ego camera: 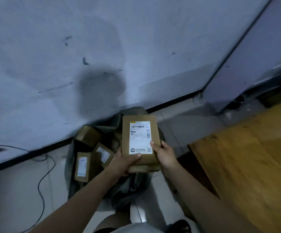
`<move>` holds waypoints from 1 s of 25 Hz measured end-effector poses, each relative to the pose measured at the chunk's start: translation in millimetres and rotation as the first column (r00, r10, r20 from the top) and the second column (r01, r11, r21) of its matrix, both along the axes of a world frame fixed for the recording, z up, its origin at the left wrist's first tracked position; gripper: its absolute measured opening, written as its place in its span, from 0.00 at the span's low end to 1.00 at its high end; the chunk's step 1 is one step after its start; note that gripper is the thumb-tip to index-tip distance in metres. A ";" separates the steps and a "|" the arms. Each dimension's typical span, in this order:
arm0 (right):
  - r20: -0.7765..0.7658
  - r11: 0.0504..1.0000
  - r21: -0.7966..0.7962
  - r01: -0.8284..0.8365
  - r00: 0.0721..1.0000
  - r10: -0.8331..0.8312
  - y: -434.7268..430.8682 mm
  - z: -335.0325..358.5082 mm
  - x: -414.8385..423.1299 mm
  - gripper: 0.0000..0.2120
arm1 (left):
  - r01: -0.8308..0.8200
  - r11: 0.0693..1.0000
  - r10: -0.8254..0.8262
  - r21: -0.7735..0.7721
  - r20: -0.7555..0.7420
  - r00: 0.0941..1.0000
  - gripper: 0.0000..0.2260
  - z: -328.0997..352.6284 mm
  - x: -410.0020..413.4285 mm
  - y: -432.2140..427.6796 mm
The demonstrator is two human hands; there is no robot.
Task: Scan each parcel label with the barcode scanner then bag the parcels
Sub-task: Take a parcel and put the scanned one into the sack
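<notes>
Held parcel (139, 142): matt brown cardboard, smooth white paper label (140, 137). Bag (113, 195): dark, crinkled, slightly glossy plastic. Floor (15, 190): smooth pale tile. Wall (52, 47): matt, scuffed. Surface (254, 157): yellow-brown wood.

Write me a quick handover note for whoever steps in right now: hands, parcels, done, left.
Left hand and right hand both grip the labelled parcel, label up, held over the open bag by the wall.
At least three parcels already lie in the bag.
No barcode scanner in view; I cannot tell whether the held parcel was scanned.
Left: confirm the scan, then lower it into the bag. Parcels outside the bag: none visible.
</notes>
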State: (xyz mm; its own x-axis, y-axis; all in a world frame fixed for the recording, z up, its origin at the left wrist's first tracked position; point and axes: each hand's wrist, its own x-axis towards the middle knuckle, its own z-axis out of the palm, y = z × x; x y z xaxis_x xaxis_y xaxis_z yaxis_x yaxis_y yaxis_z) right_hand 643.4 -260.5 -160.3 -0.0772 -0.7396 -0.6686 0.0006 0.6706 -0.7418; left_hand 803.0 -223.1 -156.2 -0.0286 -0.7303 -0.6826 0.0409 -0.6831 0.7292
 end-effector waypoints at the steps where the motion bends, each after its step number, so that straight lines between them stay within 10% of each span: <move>1: 0.006 0.997 0.070 -0.015 1.000 0.014 -6.2 -7.2 19.4 0.13 | -0.002 0.999 0.001 0.051 0.015 1.000 0.28 -2.9 17.7 -1.2; 6: -0.106 0.965 0.179 -0.194 0.971 0.215 -43.5 -22.2 99.3 0.22 | -0.141 0.965 0.129 0.222 0.069 0.989 0.22 -26.9 89.4 -21.8; 10: -0.138 0.936 0.168 -0.309 0.933 0.333 -74.2 -32.7 129.6 0.11 | -0.022 0.935 0.004 0.355 0.051 0.999 0.19 -54.2 127.7 -48.0; 25: -0.291 0.968 0.250 0.009 0.954 0.067 -57.3 -38.9 29.0 0.09 | 0.123 0.895 -0.235 0.429 0.220 0.947 0.08 -57.9 103.7 -36.9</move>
State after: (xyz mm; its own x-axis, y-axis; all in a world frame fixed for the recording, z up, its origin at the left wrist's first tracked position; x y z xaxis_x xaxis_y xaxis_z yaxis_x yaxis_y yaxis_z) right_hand 672.4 -317.8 -199.2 -0.2796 -0.5599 -0.7799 -0.2149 0.8282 -0.5175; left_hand 906.6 -260.0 -214.0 0.0862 -0.3882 -0.9175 -0.2620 -0.8974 0.3551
